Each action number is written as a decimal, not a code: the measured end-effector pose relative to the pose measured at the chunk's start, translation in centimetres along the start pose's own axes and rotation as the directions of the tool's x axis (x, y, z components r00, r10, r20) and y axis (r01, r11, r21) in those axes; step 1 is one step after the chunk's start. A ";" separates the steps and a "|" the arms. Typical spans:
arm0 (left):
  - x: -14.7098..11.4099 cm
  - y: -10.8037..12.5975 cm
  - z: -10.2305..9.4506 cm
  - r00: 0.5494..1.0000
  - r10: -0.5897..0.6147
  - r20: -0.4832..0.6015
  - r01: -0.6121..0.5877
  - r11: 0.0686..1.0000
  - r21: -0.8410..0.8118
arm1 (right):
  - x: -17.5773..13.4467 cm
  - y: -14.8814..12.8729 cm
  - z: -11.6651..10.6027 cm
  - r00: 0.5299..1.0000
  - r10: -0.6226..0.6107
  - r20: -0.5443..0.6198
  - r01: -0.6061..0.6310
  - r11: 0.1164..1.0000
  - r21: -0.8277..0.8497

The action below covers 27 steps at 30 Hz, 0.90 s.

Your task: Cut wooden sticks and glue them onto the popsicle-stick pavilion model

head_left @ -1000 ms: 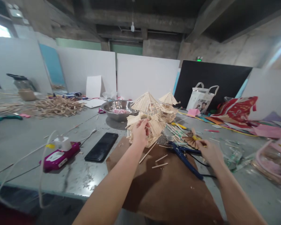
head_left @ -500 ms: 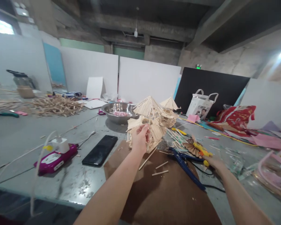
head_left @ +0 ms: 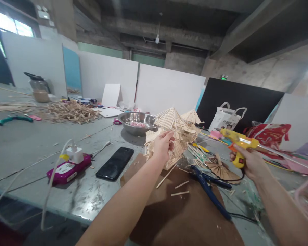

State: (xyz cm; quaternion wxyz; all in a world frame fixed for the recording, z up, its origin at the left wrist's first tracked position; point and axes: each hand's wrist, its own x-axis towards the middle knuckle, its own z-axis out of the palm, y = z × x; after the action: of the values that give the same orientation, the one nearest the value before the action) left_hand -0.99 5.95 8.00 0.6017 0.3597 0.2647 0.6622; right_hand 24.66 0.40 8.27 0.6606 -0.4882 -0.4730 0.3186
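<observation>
My right hand is wrapped round the handle of a yellow hot glue gun, raised over the right side of the table. Its nozzle points left, and a long clear glue stick sticks out of its back. My left hand is closed, fingertips pinched together at the front of a model house of thin wooden sticks. Whatever lies between those fingertips is too small to make out. The model has pointed stick roofs, and my hand covers part of its front.
Blue-handled pliers and loose sticks lie on a brown board. Left of it are a black phone and a purple power strip. A metal bowl and a pile of wooden pieces stand farther back.
My right hand has lifted the glue gun up from the table beside the folded brown fan shape. My left hand stays at the model. The view has shifted slightly to the left.
</observation>
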 end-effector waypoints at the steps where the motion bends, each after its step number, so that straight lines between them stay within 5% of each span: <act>1: 0.1 -0.1 0.0 1.000 -0.001 0.001 0.001 1.000 -0.001 | -0.1 -1.0 0.9 0.999 -0.005 0.050 0.005 1.000 -0.002; 7: 0.5 -0.4 -0.1 1.000 -0.017 0.015 0.018 0.999 -0.031 | -0.5 -5.1 5.8 0.957 -0.084 0.278 0.134 0.977 -0.167; 14: 0.6 -0.3 -0.2 0.999 -0.007 0.032 0.008 0.999 -0.038 | -0.2 -6.9 9.1 0.892 -0.094 0.442 0.323 0.817 -0.477; 27: 0.9 -0.1 0.0 0.999 -0.016 0.038 0.017 1.000 -0.011 | 0.3 -7.3 11.6 0.852 -0.156 0.499 0.492 0.564 -0.663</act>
State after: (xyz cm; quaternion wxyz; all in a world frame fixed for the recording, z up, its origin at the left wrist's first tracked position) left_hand -0.99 6.82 8.06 0.6141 0.3667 0.2527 0.6516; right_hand 13.57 2.32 16.13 0.3278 -0.5518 -0.7655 0.0440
